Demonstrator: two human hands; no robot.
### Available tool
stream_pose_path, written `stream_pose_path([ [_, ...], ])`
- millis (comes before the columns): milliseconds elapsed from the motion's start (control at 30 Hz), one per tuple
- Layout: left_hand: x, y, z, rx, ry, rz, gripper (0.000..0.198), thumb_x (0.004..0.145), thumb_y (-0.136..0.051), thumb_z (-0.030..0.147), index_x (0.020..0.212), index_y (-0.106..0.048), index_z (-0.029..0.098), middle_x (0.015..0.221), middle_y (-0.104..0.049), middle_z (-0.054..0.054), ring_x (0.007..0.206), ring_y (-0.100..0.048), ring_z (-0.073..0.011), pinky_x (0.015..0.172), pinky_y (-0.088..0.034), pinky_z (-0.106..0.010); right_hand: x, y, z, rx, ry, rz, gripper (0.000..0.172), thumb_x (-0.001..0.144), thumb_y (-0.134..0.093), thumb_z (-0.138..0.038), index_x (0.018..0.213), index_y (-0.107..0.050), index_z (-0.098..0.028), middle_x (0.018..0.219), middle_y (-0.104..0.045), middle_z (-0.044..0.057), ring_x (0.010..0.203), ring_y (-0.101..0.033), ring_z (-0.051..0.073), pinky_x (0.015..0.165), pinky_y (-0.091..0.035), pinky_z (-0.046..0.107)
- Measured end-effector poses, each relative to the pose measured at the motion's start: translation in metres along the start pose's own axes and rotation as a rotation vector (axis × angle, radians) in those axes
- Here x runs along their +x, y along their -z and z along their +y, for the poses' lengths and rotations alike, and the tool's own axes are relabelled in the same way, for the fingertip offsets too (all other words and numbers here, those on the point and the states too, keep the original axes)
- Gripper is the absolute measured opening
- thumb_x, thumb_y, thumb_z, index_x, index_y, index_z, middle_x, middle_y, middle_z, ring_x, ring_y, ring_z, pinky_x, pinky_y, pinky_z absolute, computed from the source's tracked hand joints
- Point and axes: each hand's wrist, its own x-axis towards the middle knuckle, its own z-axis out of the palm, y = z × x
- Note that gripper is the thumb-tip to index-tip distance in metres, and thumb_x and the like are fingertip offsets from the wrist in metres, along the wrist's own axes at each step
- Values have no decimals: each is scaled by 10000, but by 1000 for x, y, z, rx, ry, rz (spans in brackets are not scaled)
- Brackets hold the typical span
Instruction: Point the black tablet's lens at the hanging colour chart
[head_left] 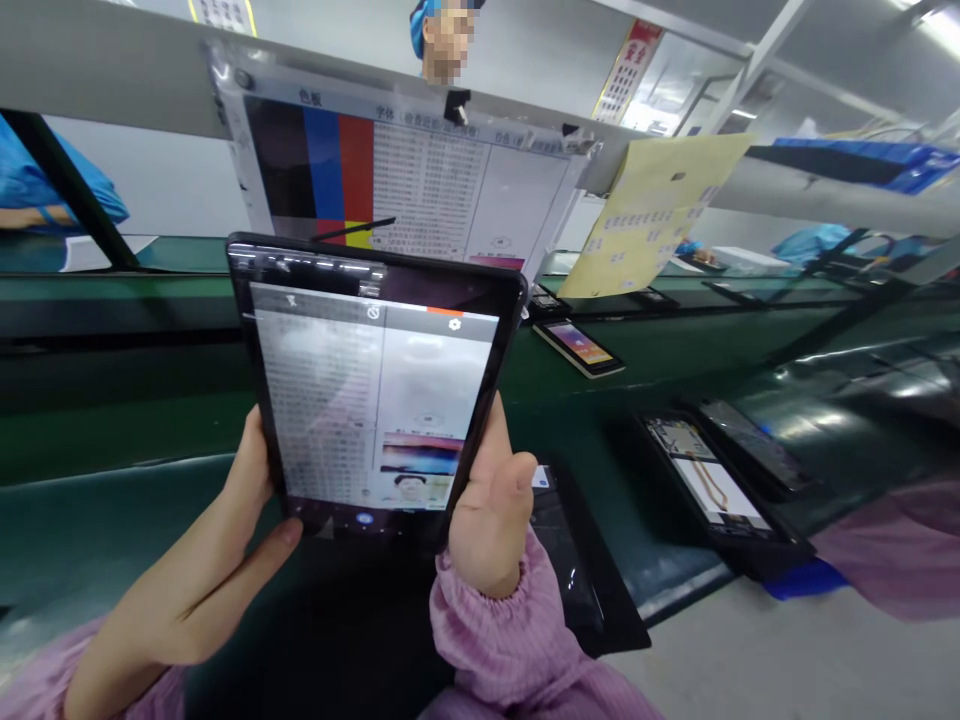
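Note:
A black tablet [322, 400] stands nearly upright before me, its lit screen showing a camera view of a printed chart. My left hand [217, 560] is closed on its lower left corner, thumb on the front bezel and fingers behind. Along the right edge, my right hand [495, 510] grips it, the thumb raised beside the frame and the fingers hidden behind. Beyond the tablet hangs the test chart [427, 170] in a clear sleeve, with colour blocks and rows of small text. Its lower part is covered by the tablet.
Another tablet [574, 560] lies on a dark mat beside my right sleeve. More devices rest to the right, including a lit tablet [709, 480] and a dark one [757, 445]. A smaller lit device [581, 345] lies under a yellow sheet [652, 215]. A co-worker [446, 40] is behind the chart.

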Motion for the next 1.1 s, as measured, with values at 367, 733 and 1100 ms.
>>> stream_pose_path([
  [367, 5, 0, -2, 118, -146, -156, 943, 983, -565, 140, 1678, 53, 293, 1772, -50, -7, 1607, -152, -260, 1229, -312, -362, -6, -1, 11, -60, 1, 43, 814, 1013, -2, -741, 1588, -367, -297, 1309, -676, 117, 1370, -603, 335, 1151, -507, 578],
  [733, 7, 2, 2, 108, -119, -199, 913, 1011, -513, 146, 1677, 93, 293, 1753, -202, -55, 1597, -35, -328, 1188, -420, -483, -14, 2, 7, -238, -118, 93, 788, 1006, 166, -629, 1689, -136, -378, 1496, -593, 59, 1410, -582, 293, 1138, -540, 576],
  [1100, 3, 4, 6, -138, 47, -154, 753, 1064, -490, 212, 1657, -101, 465, 1745, -103, 106, 1610, -88, -280, 1280, -258, -499, -4, -9, -10, 149, -231, 176, 702, 1033, -195, -762, 1564, -461, -386, 1552, -568, 8, 1455, -535, 311, 1200, -484, 552],
])
